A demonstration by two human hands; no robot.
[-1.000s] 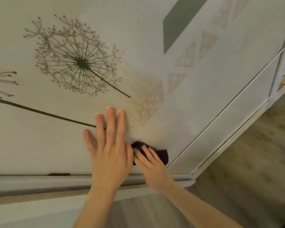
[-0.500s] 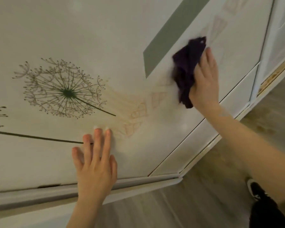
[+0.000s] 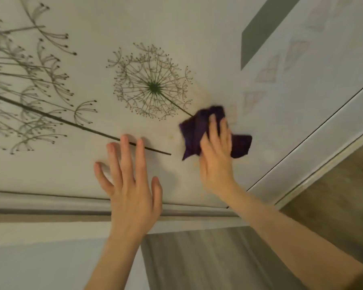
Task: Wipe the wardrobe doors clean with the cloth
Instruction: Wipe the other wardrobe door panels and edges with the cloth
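A pale wardrobe door (image 3: 197, 34) with printed dandelion heads fills most of the view. My right hand (image 3: 217, 152) presses a dark purple cloth (image 3: 197, 130) flat against the door, just below and right of the large dandelion head (image 3: 153, 86). The cloth sticks out above and to both sides of the fingers. My left hand (image 3: 130, 185) lies flat on the door with fingers spread, left of the cloth, its fingertips over a dark printed stem.
A second door panel (image 3: 314, 155) adjoins on the right behind a dark seam. The door's bottom rail (image 3: 50, 206) runs across below the hands. Grey wood-look floor (image 3: 208, 258) lies underneath, with a brownish patch of floor (image 3: 333, 197) at the right.
My right hand has swept the cloth from the upper right near the green stripe down and left to beside the dandelion stem. My left hand stays flat on the door.
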